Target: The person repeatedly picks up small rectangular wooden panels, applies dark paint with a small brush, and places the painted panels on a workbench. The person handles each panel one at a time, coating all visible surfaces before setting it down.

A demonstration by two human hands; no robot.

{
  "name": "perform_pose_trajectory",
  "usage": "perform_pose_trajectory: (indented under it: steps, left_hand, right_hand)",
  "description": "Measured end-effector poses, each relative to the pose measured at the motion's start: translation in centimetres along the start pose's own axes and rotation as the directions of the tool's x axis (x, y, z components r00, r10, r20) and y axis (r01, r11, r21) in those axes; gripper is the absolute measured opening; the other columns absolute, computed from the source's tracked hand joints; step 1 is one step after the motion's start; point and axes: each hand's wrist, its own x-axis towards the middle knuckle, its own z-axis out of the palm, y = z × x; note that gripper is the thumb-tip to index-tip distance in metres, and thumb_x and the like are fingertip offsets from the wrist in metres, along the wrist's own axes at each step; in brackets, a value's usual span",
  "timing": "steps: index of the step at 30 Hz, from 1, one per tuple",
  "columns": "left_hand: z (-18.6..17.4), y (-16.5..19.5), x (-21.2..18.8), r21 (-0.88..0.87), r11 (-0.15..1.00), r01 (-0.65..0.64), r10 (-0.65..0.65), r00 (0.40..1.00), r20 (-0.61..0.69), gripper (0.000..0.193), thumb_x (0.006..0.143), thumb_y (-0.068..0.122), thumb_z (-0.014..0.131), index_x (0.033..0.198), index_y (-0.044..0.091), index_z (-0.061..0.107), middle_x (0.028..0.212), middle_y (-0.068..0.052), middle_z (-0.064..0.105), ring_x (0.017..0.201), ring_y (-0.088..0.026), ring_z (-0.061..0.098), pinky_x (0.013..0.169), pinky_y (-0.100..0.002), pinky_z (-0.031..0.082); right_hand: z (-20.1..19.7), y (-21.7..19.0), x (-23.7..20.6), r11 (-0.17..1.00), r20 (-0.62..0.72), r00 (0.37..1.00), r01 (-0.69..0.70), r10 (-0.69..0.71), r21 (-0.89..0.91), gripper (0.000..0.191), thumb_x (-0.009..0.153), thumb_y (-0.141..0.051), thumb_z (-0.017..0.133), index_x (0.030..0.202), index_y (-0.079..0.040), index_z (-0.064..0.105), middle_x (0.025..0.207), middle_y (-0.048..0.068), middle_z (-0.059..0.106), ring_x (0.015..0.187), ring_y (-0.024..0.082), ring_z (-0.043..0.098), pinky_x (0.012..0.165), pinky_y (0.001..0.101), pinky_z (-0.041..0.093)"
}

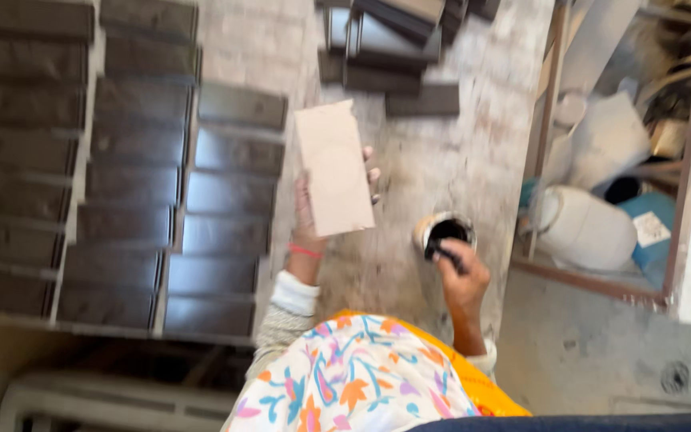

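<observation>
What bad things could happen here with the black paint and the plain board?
The right hand dips something dark into a small open pot of black liquid on the floor; it might tip or drip. The left hand holds the plain board by one end, so it could slip. Dark-coated boards lie close by and might get smudged, if wet.

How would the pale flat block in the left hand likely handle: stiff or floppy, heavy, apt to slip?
The pale block looks stiff: it stands straight above the left hand, no sag. It is probably fairly light, since one hand holds it by its lower end. Its flat faces may slip somewhat. The right hand dips a tool into a small cup of black liquid, which could tip if nudged.
</observation>
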Motion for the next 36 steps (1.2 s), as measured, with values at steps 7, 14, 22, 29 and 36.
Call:
perform_pose_trajectory:
  steps: [7,14,22,29,36]
  left_hand:
    - [6.7,-7.6,-6.5,-0.116,0.964,0.241,-0.247,0.968,-0.035,0.11,0.086,0.083,0.046,0.164,0.008,0.027,0.164,-0.014,0.042,0.141,-0.041,0.052,0.11,-0.058,0.049]
    - [10.3,-11.0,-13.0,0.256,0.911,0.322,-0.278,0.941,-0.195,0.101,0.097,0.072,0.055,0.162,-0.002,0.031,0.155,-0.025,0.05,0.143,-0.036,0.051,0.12,-0.047,0.044]
    - [12.4,-12.4,-15.1,0.395,0.888,0.236,-0.181,0.968,-0.171,0.104,0.089,0.061,0.077,0.16,-0.001,0.032,0.155,-0.018,0.048,0.141,-0.037,0.053,0.116,-0.046,0.048]
    - [13.1,-13.9,-15.8,0.44,0.877,0.196,-0.145,0.978,-0.147,0.103,0.087,0.056,0.082,0.161,0.003,0.034,0.155,-0.018,0.049,0.141,-0.037,0.055,0.116,-0.045,0.049]
    - [12.0,-14.5,-16.0,0.414,0.887,0.205,-0.171,0.978,-0.117,0.095,0.089,0.051,0.083,0.159,0.004,0.04,0.152,-0.023,0.053,0.139,-0.032,0.057,0.118,-0.04,0.048]
  right_hand:
    - [-4.3,-3.7,-1.0,0.926,-0.029,0.978,-0.184,0.205,0.331,0.024,0.088,0.008,0.074,0.111,0.001,0.072,0.092,0.002,0.068,0.076,0.007,0.061,0.069,0.0214,0.051]
    - [-6.8,-8.1,-1.4,0.887,0.041,0.997,-0.08,0.069,0.455,0.02,0.094,0.009,0.07,0.113,0.003,0.07,0.1,0.003,0.069,0.078,0.005,0.058,0.068,0.0189,0.047]
    - [-6.9,-12.6,-2.7,0.948,0.027,0.983,0.168,-0.182,0.271,0.018,0.09,0.01,0.073,0.107,0.003,0.071,0.101,0.006,0.07,0.089,0.008,0.064,0.08,0.022,0.052]
    - [-7.5,-14.3,-3.3,0.97,-0.025,0.984,0.179,-0.177,0.167,0.019,0.09,0.01,0.073,0.107,0.002,0.073,0.101,0.008,0.071,0.087,0.009,0.065,0.076,0.022,0.053]
    - [-8.0,-15.1,-3.7,0.959,-0.077,0.962,0.268,-0.261,0.094,0.021,0.09,0.011,0.073,0.109,0.001,0.072,0.104,0.01,0.07,0.09,0.012,0.067,0.079,0.0247,0.055]
